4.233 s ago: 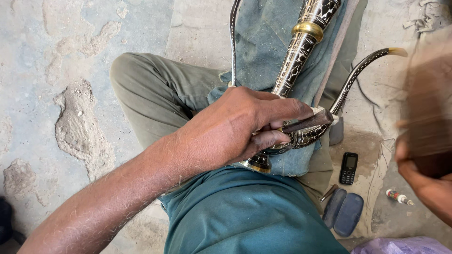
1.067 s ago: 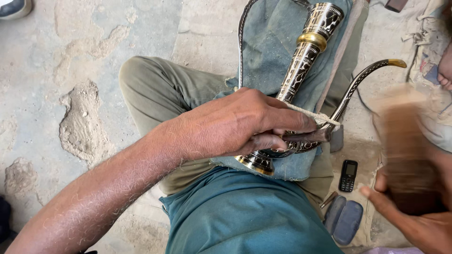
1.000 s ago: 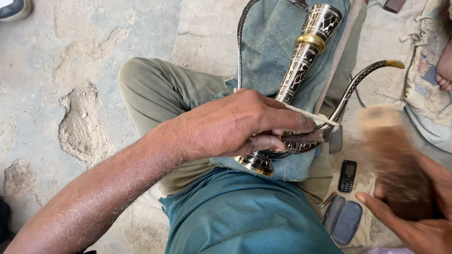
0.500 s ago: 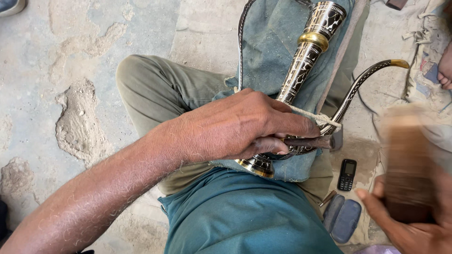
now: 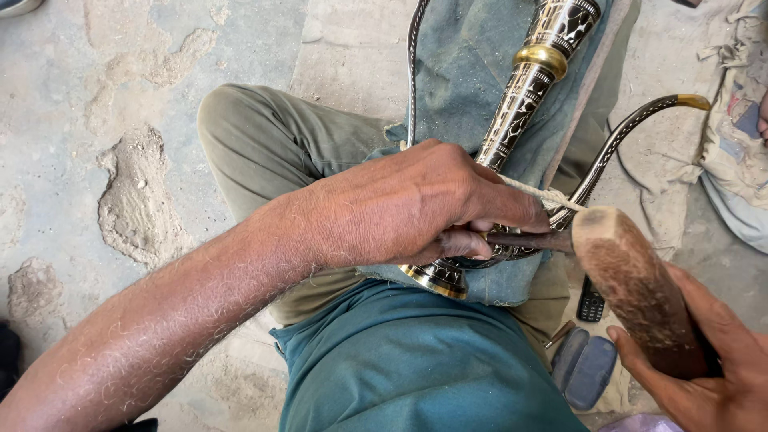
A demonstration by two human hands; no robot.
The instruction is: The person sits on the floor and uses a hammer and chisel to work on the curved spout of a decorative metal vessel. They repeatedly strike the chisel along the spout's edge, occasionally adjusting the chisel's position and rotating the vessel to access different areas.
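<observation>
An engraved brass vessel [image 5: 532, 88] with a gold band lies across my lap on a blue-grey cloth [image 5: 472, 72]. Its thin curved handles [image 5: 632, 128] arch off to the right. My left hand [image 5: 400, 208] presses down on the vessel's lower body and pinches a dark metal punch [image 5: 532, 240] that points right. A pale cord [image 5: 540, 192] runs over the vessel beside my fingers. My right hand [image 5: 712, 376] grips a wooden mallet [image 5: 636, 288], whose head end touches the outer end of the punch.
I sit on a rough concrete floor [image 5: 120, 120] with patched spots. A small dark phone [image 5: 590, 302] and a blue-grey case [image 5: 584, 370] lie by my right thigh. Crumpled cloth [image 5: 732, 120] lies at the right edge.
The mallet has swung down and left from a raised, blurred position to meet the punch. My left hand and the vessel have stayed in place.
</observation>
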